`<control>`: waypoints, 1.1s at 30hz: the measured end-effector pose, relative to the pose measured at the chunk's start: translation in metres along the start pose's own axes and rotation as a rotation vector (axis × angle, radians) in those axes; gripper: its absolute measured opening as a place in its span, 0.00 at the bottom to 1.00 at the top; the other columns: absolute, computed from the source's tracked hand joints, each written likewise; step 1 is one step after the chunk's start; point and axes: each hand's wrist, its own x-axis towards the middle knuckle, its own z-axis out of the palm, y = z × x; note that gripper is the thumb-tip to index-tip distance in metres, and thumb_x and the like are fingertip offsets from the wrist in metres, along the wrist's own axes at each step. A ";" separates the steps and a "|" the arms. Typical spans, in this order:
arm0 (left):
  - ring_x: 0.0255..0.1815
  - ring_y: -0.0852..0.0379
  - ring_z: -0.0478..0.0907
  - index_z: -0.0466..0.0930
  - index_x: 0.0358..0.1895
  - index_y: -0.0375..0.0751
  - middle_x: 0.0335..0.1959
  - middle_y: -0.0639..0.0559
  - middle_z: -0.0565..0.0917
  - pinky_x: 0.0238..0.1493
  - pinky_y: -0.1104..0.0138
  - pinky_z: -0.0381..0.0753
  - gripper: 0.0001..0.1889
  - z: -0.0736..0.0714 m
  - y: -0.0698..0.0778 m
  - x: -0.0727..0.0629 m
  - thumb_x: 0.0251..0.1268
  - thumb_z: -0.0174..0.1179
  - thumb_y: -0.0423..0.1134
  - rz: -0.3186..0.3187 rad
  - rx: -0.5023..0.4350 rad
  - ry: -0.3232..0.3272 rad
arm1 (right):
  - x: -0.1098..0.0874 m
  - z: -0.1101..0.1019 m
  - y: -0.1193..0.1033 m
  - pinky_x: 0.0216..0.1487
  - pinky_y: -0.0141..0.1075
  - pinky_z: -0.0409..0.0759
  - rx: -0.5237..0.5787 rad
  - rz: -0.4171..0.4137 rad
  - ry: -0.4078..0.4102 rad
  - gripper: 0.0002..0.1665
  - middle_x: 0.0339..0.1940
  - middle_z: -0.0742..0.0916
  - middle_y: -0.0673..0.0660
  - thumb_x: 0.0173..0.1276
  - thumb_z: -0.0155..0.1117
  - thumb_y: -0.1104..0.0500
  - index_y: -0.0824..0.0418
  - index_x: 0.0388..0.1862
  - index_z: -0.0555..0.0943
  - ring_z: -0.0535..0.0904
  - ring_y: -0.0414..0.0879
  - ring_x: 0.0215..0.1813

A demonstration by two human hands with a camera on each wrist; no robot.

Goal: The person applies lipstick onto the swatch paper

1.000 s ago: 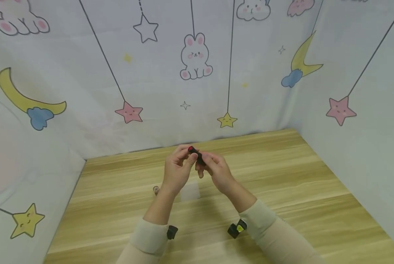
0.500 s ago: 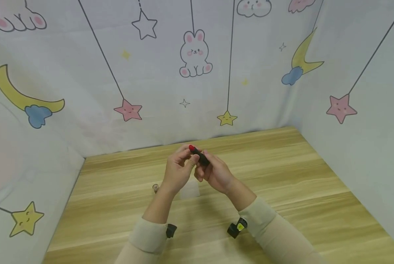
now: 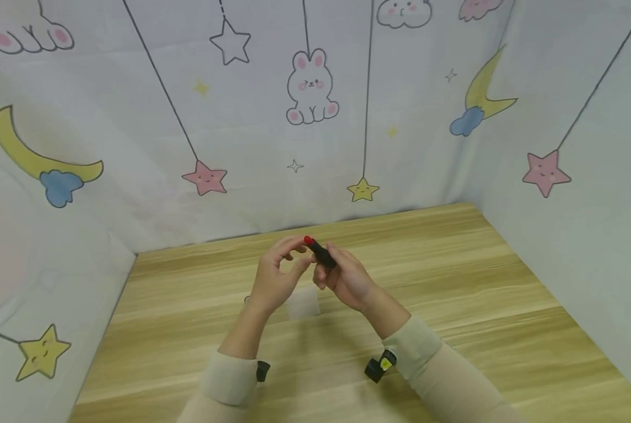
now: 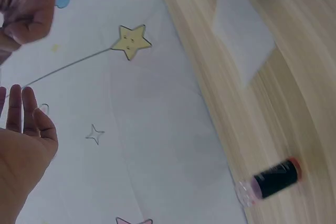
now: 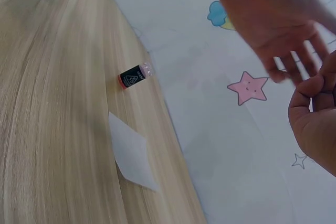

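Observation:
A lipstick (image 3: 323, 255) with a black tube and a bared red tip is held over the table in the head view. My right hand (image 3: 351, 282) grips the lower part of the tube, thumb along its near side. To the left, my left hand (image 3: 275, 276) has its fingers and thumb spread apart, fingertips beside the red end. The left wrist view shows that left hand (image 4: 26, 145) with straight, loose fingers and nothing in it. Curled fingers of the right hand (image 5: 317, 111) fill the edge of the right wrist view, where the lipstick is hidden.
On the wood-grain table (image 3: 426, 282) lies a white square sheet (image 3: 304, 304) below the hands. A small bottle (image 4: 277, 178) with a black label and clear top stands near it, mostly behind the left wrist in the head view. Printed white cloth (image 3: 252, 135) walls the table.
My left hand has loosened from the lipstick and shifted left, its thumb and fingers parting. The right hand has come to hold the tube lower down, and more of the red tip shows.

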 end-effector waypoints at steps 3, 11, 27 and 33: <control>0.53 0.47 0.80 0.84 0.57 0.38 0.55 0.46 0.84 0.54 0.50 0.78 0.18 -0.011 -0.024 -0.007 0.69 0.67 0.44 -0.036 0.261 -0.068 | -0.002 -0.006 0.000 0.36 0.32 0.74 -0.010 0.002 0.014 0.26 0.20 0.81 0.46 0.83 0.44 0.41 0.56 0.40 0.83 0.74 0.40 0.24; 0.59 0.40 0.77 0.84 0.60 0.41 0.58 0.44 0.81 0.58 0.44 0.73 0.29 -0.027 -0.061 -0.031 0.63 0.70 0.57 -0.210 0.868 -0.461 | -0.007 -0.015 0.001 0.35 0.32 0.74 -0.023 0.005 0.053 0.25 0.21 0.81 0.46 0.83 0.45 0.42 0.56 0.41 0.83 0.74 0.40 0.24; 0.55 0.39 0.77 0.88 0.54 0.46 0.57 0.44 0.82 0.56 0.43 0.71 0.26 -0.020 -0.086 -0.054 0.56 0.73 0.58 -0.296 0.923 -0.550 | -0.010 -0.018 0.006 0.34 0.30 0.75 -0.071 0.005 0.069 0.25 0.22 0.79 0.47 0.83 0.45 0.42 0.54 0.41 0.83 0.73 0.40 0.24; 0.54 0.41 0.77 0.87 0.55 0.46 0.57 0.45 0.81 0.52 0.47 0.72 0.26 -0.019 -0.083 -0.055 0.56 0.73 0.57 -0.301 0.936 -0.542 | -0.009 -0.020 0.007 0.33 0.30 0.75 -0.089 0.008 0.085 0.24 0.22 0.80 0.47 0.83 0.45 0.42 0.54 0.41 0.83 0.73 0.40 0.25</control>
